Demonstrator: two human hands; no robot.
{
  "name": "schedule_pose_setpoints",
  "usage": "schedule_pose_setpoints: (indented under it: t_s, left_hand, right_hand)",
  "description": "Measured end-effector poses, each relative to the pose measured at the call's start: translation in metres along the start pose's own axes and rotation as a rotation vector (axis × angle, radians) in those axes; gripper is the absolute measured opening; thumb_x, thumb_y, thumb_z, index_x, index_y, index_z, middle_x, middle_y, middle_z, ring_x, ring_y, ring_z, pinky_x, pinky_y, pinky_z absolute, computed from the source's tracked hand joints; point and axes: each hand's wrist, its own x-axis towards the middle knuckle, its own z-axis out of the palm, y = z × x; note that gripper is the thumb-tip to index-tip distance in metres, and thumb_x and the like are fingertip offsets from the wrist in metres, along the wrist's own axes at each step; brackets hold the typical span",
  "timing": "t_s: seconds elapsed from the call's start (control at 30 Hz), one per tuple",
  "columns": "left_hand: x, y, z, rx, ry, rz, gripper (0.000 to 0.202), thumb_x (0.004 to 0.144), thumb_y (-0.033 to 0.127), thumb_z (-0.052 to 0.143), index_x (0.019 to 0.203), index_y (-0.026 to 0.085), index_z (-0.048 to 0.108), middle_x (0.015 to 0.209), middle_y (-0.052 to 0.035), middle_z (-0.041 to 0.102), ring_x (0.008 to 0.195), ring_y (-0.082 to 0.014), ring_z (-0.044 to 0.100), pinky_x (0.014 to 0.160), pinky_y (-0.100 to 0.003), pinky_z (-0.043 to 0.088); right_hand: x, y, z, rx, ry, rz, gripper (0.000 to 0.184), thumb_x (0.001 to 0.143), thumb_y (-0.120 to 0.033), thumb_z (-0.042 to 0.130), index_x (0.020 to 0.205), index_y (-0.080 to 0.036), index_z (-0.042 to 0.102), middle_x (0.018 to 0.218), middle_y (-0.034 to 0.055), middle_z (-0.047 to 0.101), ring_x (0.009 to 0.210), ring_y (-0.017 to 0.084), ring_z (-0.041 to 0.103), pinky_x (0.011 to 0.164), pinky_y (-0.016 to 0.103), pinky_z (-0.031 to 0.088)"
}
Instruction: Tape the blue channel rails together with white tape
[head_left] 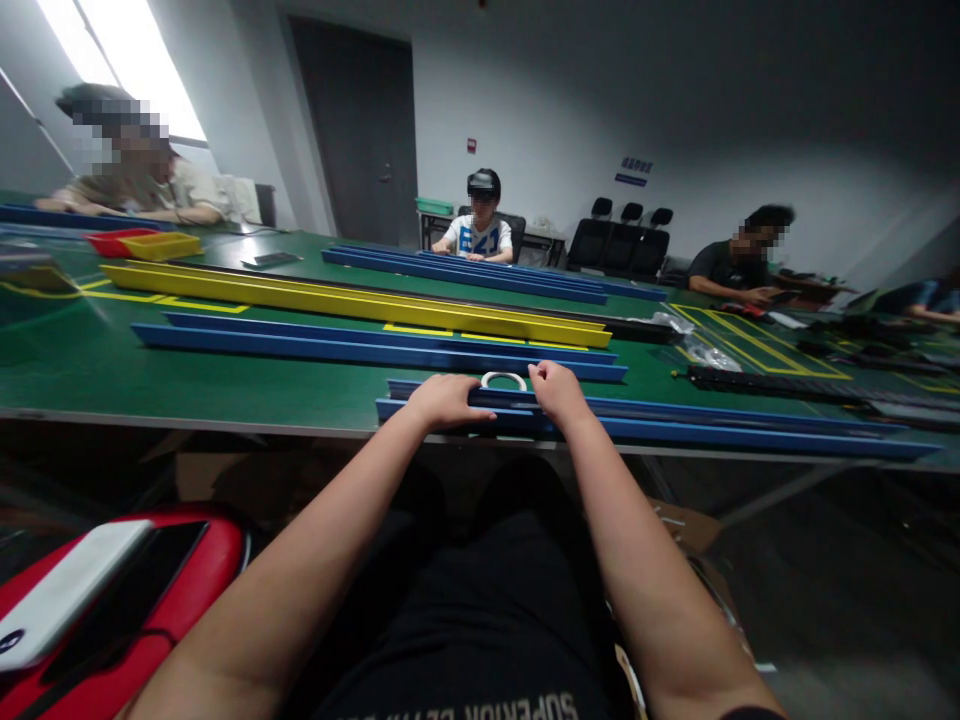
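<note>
the left hand [448,402] lies over the near blue rail [675,431], its thumb stretched along the channel and apart from the fingers; whether that grip is clamped on the rail i cannot tell. the right hand [559,395] is at the same rail, just right of a white ring [504,382], with thumb and fingertips drawn together; i cannot tell if its grip pinches anything. the ring is between the two hands, by the rail's far wall. the rail lies along the near edge of the green worktop [247,385], towards its left end under the hands. beyond it lie another blue rail [375,354] and a long yellow rail [360,306]. a person in a white shirt [480,238] sits across the worktop.
</note>
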Motion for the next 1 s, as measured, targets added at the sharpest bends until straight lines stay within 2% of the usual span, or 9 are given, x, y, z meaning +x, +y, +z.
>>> schedule_pose_setpoints:
  t_s: [0.17,0.3,0.4,0.47,0.53,0.6,0.73,0.87,1.0]
  left_hand:
    - [0.0,-0.001,0.002,0.023,0.01,0.005,0.079,0.071,0.083,0.045,0.122,0.025,0.062,0.12,-0.0093,0.069,0.108,-0.0303,0.063,0.087,-0.036,0.047]
    - [0.0,-0.001,0.003,0.014,0.008,-0.003,0.077,0.071,0.081,0.046,0.122,0.026,0.062,0.122,-0.0081,0.068,0.11,-0.0291,0.062,0.089,-0.035,0.046]
    - [0.001,-0.001,0.004,0.02,0.008,-0.006,0.078,0.071,0.082,0.046,0.122,0.026,0.062,0.121,-0.0086,0.068,0.109,-0.0295,0.063,0.089,-0.035,0.046]
    - [0.001,-0.002,0.005,0.025,0.011,-0.001,0.079,0.07,0.083,0.045,0.121,0.026,0.062,0.119,-0.0089,0.069,0.108,-0.03,0.063,0.087,-0.036,0.046]
    - [0.002,-0.004,0.007,0.031,0.022,0.01,0.079,0.07,0.084,0.043,0.12,0.026,0.063,0.118,-0.0091,0.07,0.106,-0.0304,0.064,0.085,-0.036,0.047]
    - [0.003,-0.005,0.009,0.043,0.03,0.012,0.08,0.07,0.085,0.042,0.118,0.025,0.063,0.116,-0.0098,0.07,0.105,-0.0311,0.064,0.085,-0.037,0.046]
    - [0.008,0.002,0.015,0.069,0.022,-0.001,0.078,0.069,0.084,0.045,0.116,0.023,0.062,0.115,-0.0117,0.069,0.106,-0.0326,0.062,0.088,-0.04,0.045]
    - [0.022,0.033,0.025,0.063,0.08,0.033,0.072,0.072,0.079,0.051,0.117,0.023,0.06,0.119,-0.0133,0.066,0.109,-0.0334,0.06,0.09,-0.044,0.044]
    - [0.038,0.067,0.035,0.018,0.133,0.073,0.078,0.072,0.082,0.046,0.115,0.02,0.061,0.115,-0.0156,0.066,0.107,-0.0336,0.06,0.09,-0.044,0.044]
  right_hand:
    - [-0.004,-0.008,-0.007,-0.323,-0.273,-0.067,0.028,0.089,-0.04,0.054,0.075,-0.021,0.068,0.077,0.0101,0.07,0.066,0.018,0.058,0.062,0.028,0.038]
    - [-0.004,-0.01,-0.013,-0.468,-0.395,-0.058,0.019,0.084,-0.036,0.063,0.078,-0.021,0.073,0.08,0.0124,0.072,0.071,0.02,0.063,0.067,0.03,0.041]
    - [-0.001,-0.008,-0.017,-0.491,-0.471,-0.039,0.017,0.078,-0.036,0.071,0.072,-0.021,0.074,0.074,0.0115,0.071,0.069,0.021,0.064,0.067,0.03,0.043]
    - [0.001,-0.003,-0.019,-0.407,-0.509,-0.045,0.012,0.073,-0.033,0.076,0.069,-0.021,0.074,0.067,0.0082,0.069,0.064,0.019,0.062,0.065,0.029,0.043]
    - [0.002,0.004,-0.019,-0.283,-0.512,-0.069,0.006,0.068,-0.026,0.079,0.071,-0.022,0.074,0.065,0.005,0.069,0.062,0.018,0.061,0.064,0.028,0.043]
    - [0.002,0.011,-0.017,-0.182,-0.492,-0.106,0.01,0.068,-0.021,0.077,0.077,-0.024,0.076,0.072,0.0035,0.071,0.067,0.018,0.062,0.066,0.026,0.043]
    - [-0.001,0.022,-0.015,-0.119,-0.48,-0.129,0.016,0.079,-0.017,0.063,0.088,-0.023,0.075,0.086,0.0028,0.073,0.078,0.017,0.064,0.071,0.025,0.043]
    - [-0.002,0.029,-0.015,-0.135,-0.409,-0.092,0.022,0.086,-0.016,0.051,0.093,-0.022,0.071,0.09,0.0028,0.072,0.078,0.016,0.061,0.071,0.024,0.042]
    - [-0.003,0.032,-0.017,-0.163,-0.361,-0.103,0.021,0.09,-0.02,0.047,0.096,-0.021,0.067,0.09,0.0032,0.07,0.078,0.015,0.059,0.07,0.024,0.04]
